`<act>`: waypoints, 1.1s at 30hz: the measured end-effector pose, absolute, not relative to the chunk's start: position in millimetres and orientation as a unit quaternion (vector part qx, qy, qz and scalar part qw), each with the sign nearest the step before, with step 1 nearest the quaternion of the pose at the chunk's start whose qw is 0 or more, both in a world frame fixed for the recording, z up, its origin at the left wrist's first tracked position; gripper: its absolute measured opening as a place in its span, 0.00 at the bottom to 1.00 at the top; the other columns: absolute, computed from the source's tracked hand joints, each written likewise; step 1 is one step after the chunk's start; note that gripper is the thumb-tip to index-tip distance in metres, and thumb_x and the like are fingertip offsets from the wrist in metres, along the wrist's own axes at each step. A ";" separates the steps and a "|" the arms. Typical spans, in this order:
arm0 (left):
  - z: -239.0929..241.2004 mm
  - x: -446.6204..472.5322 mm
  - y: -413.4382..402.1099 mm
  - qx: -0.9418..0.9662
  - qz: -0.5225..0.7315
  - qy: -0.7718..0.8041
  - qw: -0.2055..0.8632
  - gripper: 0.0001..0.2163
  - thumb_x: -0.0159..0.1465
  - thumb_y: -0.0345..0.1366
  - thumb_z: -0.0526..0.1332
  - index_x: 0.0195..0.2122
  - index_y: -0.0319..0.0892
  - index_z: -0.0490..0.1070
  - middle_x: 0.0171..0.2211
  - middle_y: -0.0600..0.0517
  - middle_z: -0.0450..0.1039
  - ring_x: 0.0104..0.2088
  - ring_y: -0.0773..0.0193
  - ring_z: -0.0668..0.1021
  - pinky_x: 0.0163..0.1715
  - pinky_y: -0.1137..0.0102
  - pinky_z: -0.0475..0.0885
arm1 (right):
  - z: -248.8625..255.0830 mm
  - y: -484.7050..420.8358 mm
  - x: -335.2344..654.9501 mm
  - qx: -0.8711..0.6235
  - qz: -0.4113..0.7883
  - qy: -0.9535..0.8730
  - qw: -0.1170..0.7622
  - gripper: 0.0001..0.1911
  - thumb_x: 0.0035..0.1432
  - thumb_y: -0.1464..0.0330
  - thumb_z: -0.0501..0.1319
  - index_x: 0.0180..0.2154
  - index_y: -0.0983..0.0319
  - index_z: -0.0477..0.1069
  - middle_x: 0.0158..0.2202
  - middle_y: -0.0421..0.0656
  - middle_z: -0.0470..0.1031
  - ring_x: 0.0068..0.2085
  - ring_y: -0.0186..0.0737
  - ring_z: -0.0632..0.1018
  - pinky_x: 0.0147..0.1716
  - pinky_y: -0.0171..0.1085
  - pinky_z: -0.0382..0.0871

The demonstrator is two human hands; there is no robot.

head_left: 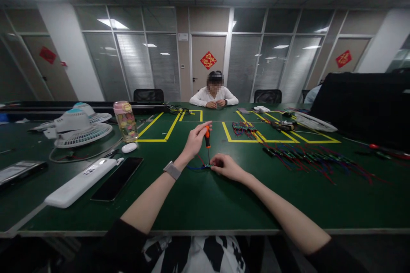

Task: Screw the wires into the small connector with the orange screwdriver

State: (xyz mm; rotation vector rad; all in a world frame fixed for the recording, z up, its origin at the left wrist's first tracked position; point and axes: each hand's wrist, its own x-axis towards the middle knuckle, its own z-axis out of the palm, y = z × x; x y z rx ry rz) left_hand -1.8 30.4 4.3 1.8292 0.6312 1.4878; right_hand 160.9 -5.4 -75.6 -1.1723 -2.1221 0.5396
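Note:
My left hand (196, 138) is closed around the handle of an orange and black screwdriver (208, 137), which stands upright with its tip down. The tip meets a small green circuit board (207, 166) lying on the green table. Red and blue wires (194, 168) run from the board to the left. On the board's right side, the fingers of my right hand (226, 166) pinch its edge against the tabletop. The exact spot under the screwdriver tip is too small to make out.
Several wired boards (304, 157) lie in a row at the right, with a wire bundle (245, 130) behind. A phone (118, 178), white power strip (81, 181), bottle (126, 123) and fans (81, 128) occupy the left. A person (214, 94) sits opposite.

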 end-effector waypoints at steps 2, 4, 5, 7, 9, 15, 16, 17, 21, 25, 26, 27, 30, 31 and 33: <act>4.3 -1.0 30.0 0.692 0.564 0.231 0.388 0.16 0.62 0.38 0.54 0.50 0.40 0.69 0.39 0.48 0.74 0.37 0.64 0.77 0.41 0.67 0.71 | -75.3 -5.7 161.0 -0.445 0.203 -0.810 0.324 0.06 0.50 0.72 0.61 0.33 0.63 0.72 0.27 0.39 0.68 0.27 0.31 0.69 0.28 0.30 0.63; 4.0 -0.8 28.4 0.690 0.571 0.249 0.368 0.16 0.60 0.39 0.58 0.47 0.39 0.71 0.36 0.49 0.74 0.34 0.65 0.77 0.38 0.68 0.72 | -75.6 -5.5 161.1 -0.444 0.203 -0.810 0.325 0.06 0.50 0.72 0.62 0.34 0.63 0.73 0.27 0.39 0.68 0.27 0.31 0.69 0.28 0.31 0.63; 3.7 -1.0 27.4 0.694 0.580 0.264 0.335 0.15 0.58 0.39 0.60 0.44 0.40 0.72 0.35 0.49 0.74 0.33 0.66 0.77 0.37 0.70 0.72 | -75.7 -5.5 161.0 -0.443 0.204 -0.810 0.326 0.06 0.50 0.72 0.61 0.34 0.63 0.73 0.27 0.39 0.69 0.27 0.31 0.69 0.28 0.31 0.63; 3.1 -1.7 25.4 0.705 0.593 0.285 0.265 0.12 0.57 0.40 0.61 0.40 0.41 0.74 0.35 0.50 0.72 0.33 0.67 0.75 0.35 0.72 0.71 | -75.4 -5.8 160.6 -0.443 0.210 -0.808 0.327 0.06 0.50 0.72 0.61 0.34 0.63 0.72 0.27 0.39 0.69 0.27 0.31 0.69 0.28 0.31 0.63; 2.6 -2.2 24.5 0.715 0.596 0.280 0.237 0.12 0.60 0.39 0.58 0.42 0.42 0.74 0.39 0.49 0.71 0.37 0.66 0.75 0.37 0.73 0.70 | -74.4 -6.6 160.1 -0.445 0.213 -0.806 0.327 0.06 0.50 0.72 0.61 0.33 0.64 0.72 0.27 0.39 0.69 0.27 0.31 0.69 0.28 0.31 0.63; 2.4 -0.7 23.1 0.705 0.582 0.256 0.314 0.14 0.63 0.36 0.54 0.48 0.40 0.70 0.40 0.47 0.73 0.37 0.66 0.76 0.40 0.70 0.70 | -72.0 -8.3 159.0 -0.445 0.204 -0.809 0.325 0.06 0.49 0.73 0.61 0.33 0.65 0.73 0.27 0.40 0.69 0.28 0.32 0.69 0.29 0.32 0.63; 2.6 -0.6 21.7 0.705 0.588 0.266 0.292 0.13 0.62 0.37 0.55 0.46 0.40 0.71 0.38 0.48 0.73 0.36 0.66 0.76 0.38 0.71 0.70 | -72.0 -8.3 158.9 -0.446 0.203 -0.808 0.326 0.06 0.49 0.73 0.61 0.33 0.64 0.73 0.27 0.39 0.69 0.28 0.32 0.69 0.29 0.32 0.63; 2.7 -0.6 20.0 0.709 0.595 0.276 0.259 0.12 0.61 0.38 0.57 0.43 0.40 0.73 0.37 0.48 0.72 0.36 0.66 0.75 0.37 0.71 0.70 | -72.0 -8.3 158.7 -0.447 0.202 -0.807 0.328 0.06 0.49 0.73 0.61 0.33 0.64 0.73 0.27 0.39 0.69 0.28 0.32 0.69 0.29 0.31 0.63; 3.7 -0.7 14.2 0.738 0.588 0.280 0.174 0.11 0.61 0.39 0.57 0.42 0.43 0.74 0.39 0.49 0.70 0.40 0.65 0.73 0.42 0.71 0.69 | -72.3 -8.5 158.5 -0.452 0.214 -0.800 0.332 0.06 0.49 0.73 0.62 0.33 0.64 0.72 0.26 0.38 0.69 0.27 0.31 0.69 0.28 0.31 0.63; 3.8 1.6 14.3 0.735 0.572 0.235 0.276 0.14 0.65 0.36 0.51 0.49 0.43 0.70 0.42 0.48 0.72 0.42 0.65 0.75 0.46 0.68 0.68 | -73.3 -8.4 159.2 -0.454 0.225 -0.795 0.334 0.06 0.50 0.72 0.62 0.34 0.64 0.73 0.27 0.39 0.69 0.27 0.31 0.69 0.28 0.31 0.64; 3.6 2.2 14.7 0.727 0.573 0.232 0.299 0.15 0.64 0.36 0.51 0.49 0.42 0.70 0.41 0.48 0.72 0.40 0.65 0.75 0.44 0.68 0.69 | -73.7 -8.2 159.4 -0.453 0.226 -0.794 0.336 0.06 0.50 0.72 0.61 0.34 0.64 0.73 0.27 0.39 0.69 0.27 0.31 0.70 0.28 0.31 0.64; 3.3 2.6 15.2 0.720 0.577 0.235 0.307 0.14 0.63 0.37 0.53 0.48 0.42 0.70 0.39 0.48 0.73 0.38 0.65 0.76 0.41 0.69 0.70 | -74.1 -8.0 159.6 -0.453 0.227 -0.793 0.338 0.06 0.50 0.72 0.61 0.34 0.64 0.72 0.27 0.39 0.69 0.27 0.31 0.70 0.28 0.31 0.64; 2.5 2.0 16.9 0.714 0.595 0.262 0.258 0.12 0.60 0.39 0.59 0.42 0.42 0.74 0.37 0.49 0.71 0.36 0.65 0.75 0.37 0.72 0.70 | -75.4 -7.5 159.6 -0.454 0.233 -0.789 0.343 0.06 0.50 0.71 0.62 0.34 0.64 0.72 0.27 0.38 0.69 0.27 0.31 0.70 0.27 0.31 0.64; 2.3 1.3 17.7 0.717 0.597 0.268 0.242 0.11 0.59 0.39 0.59 0.41 0.42 0.74 0.37 0.49 0.71 0.37 0.66 0.74 0.37 0.73 0.70 | -75.6 -7.4 159.6 -0.454 0.236 -0.787 0.344 0.06 0.50 0.71 0.62 0.34 0.64 0.72 0.26 0.38 0.69 0.26 0.31 0.69 0.27 0.31 0.64; 2.1 -0.2 19.9 0.723 0.590 0.269 0.240 0.12 0.61 0.38 0.57 0.43 0.43 0.74 0.39 0.49 0.70 0.39 0.65 0.74 0.39 0.73 0.70 | -75.9 -7.4 159.6 -0.454 0.240 -0.786 0.345 0.06 0.51 0.71 0.61 0.34 0.65 0.72 0.26 0.38 0.69 0.26 0.31 0.69 0.27 0.31 0.63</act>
